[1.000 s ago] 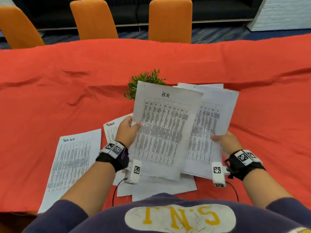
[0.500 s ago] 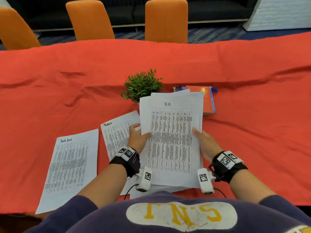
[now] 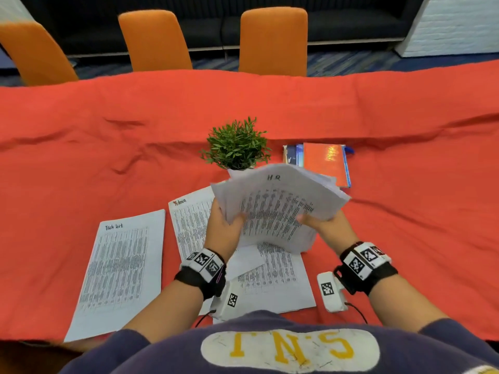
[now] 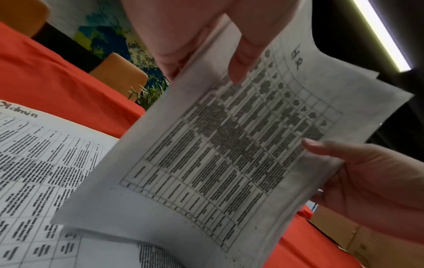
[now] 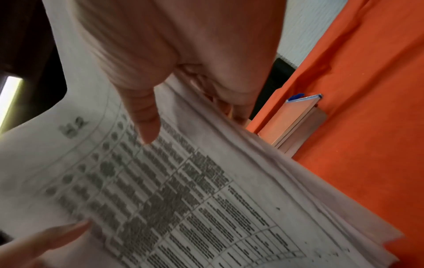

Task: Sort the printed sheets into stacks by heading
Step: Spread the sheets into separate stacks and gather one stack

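A sheaf of printed sheets (image 3: pixel 280 206) headed "HR" is held tilted above the red table. My left hand (image 3: pixel 226 225) grips its left edge, thumb on top; my right hand (image 3: pixel 321 225) grips its right edge. Both wrist views show the sheaf (image 4: pixel 229 145) (image 5: pixel 183 199) with a thumb laid on the top page and fingers beneath. On the cloth lie a "Task list" sheet (image 3: pixel 121 268) at the left, an "Admin" sheet (image 3: pixel 190 222) beside it, and more sheets (image 3: pixel 278 282) under my hands.
A small green plant (image 3: pixel 236 144) stands just beyond the sheaf. Books (image 3: pixel 324 160) with an orange cover lie to its right. Several orange chairs (image 3: pixel 272 41) line the far edge of the red tablecloth (image 3: pixel 405 211).
The sheaf lay flat under both hands half a second ago; now both hands have lifted it off the table and tilted it, leaving some sheets below.
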`<state>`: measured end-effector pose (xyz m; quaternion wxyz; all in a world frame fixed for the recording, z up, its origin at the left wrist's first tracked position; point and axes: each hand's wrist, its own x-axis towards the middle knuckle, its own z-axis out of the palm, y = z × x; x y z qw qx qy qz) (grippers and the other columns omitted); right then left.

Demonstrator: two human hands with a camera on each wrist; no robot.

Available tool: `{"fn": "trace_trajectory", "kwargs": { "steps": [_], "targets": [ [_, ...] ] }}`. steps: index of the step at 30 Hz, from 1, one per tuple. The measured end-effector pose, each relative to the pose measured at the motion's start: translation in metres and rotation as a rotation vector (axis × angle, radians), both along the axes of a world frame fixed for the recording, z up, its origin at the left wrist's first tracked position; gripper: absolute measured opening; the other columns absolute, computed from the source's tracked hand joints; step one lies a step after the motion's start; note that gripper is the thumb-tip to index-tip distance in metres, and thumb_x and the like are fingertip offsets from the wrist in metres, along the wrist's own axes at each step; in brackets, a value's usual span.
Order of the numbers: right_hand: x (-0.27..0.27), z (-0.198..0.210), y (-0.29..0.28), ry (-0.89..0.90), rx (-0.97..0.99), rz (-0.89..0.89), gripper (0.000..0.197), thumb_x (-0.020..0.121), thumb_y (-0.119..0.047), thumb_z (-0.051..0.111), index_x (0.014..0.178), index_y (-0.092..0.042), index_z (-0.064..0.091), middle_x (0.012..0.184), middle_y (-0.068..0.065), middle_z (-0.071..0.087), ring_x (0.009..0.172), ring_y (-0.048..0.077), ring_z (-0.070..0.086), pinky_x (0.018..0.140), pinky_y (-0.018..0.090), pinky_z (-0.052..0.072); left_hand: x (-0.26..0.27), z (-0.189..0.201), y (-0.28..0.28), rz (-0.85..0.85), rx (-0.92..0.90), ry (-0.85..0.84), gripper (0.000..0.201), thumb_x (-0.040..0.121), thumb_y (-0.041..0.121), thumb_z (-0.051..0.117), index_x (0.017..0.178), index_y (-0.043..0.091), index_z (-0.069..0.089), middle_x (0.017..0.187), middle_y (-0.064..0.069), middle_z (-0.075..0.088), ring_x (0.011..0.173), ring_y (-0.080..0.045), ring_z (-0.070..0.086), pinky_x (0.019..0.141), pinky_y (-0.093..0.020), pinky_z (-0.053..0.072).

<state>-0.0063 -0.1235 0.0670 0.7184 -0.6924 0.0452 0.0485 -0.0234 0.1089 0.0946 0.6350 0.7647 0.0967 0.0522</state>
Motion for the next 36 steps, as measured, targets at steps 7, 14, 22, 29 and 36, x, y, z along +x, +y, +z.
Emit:
{"fn": "trace_trajectory", "kwargs": {
  "steps": [7,14,22,29,36],
  "targets": [
    [0.0,0.015,0.018,-0.027,-0.004,-0.011,0.03,0.076,-0.009,0.076,0.101,-0.025,0.068,0.102,-0.003,0.074,0.097,0.013,0.07,0.085,0.035,0.054,0.007,-0.003,-0.009,-0.009,-0.059,-0.027,0.037,0.087,0.011,0.063,0.116,0.027,0.045,0.106,0.004,0.061,0.094,-0.003,0.06,0.076,-0.021,0.047],
    [0.001,0.014,0.012,0.027,0.053,-0.029,0.035,0.074,-0.005,0.076,0.108,-0.014,0.068,0.105,0.003,0.074,0.1,0.019,0.07,0.093,0.045,0.052,0.012,0.0,-0.002,0.1,-0.245,-0.085,0.04,0.083,0.001,0.066,0.102,0.032,0.049,0.101,0.003,0.065,0.084,-0.001,0.066,0.071,-0.019,0.052],
    [0.006,0.031,0.015,-0.028,0.067,-0.034,0.037,0.073,-0.001,0.076,0.105,-0.018,0.067,0.105,0.005,0.073,0.1,0.021,0.069,0.091,0.043,0.054,0.017,0.011,-0.012,-0.008,-0.106,-0.179,0.044,0.088,-0.001,0.056,0.108,0.036,0.044,0.095,0.008,0.057,0.074,0.009,0.059,0.067,-0.014,0.049],
    [0.01,0.046,0.016,-0.105,0.071,-0.084,0.036,0.075,0.0,0.074,0.106,-0.016,0.066,0.104,0.003,0.072,0.1,0.019,0.068,0.093,0.037,0.052,0.018,0.021,-0.01,0.02,-0.082,-0.259,0.039,0.092,0.009,0.049,0.116,0.039,0.044,0.102,0.006,0.059,0.084,-0.003,0.058,0.078,-0.016,0.047],
    [0.008,0.034,0.01,-0.066,0.097,-0.082,0.045,0.071,0.003,0.076,0.114,-0.007,0.064,0.108,0.012,0.071,0.101,0.025,0.068,0.091,0.041,0.054,0.018,0.017,-0.013,0.003,-0.075,-0.226,0.029,0.084,-0.009,0.058,0.101,0.008,0.042,0.088,0.006,0.047,0.07,0.012,0.051,0.069,-0.009,0.044]
  ]
}}
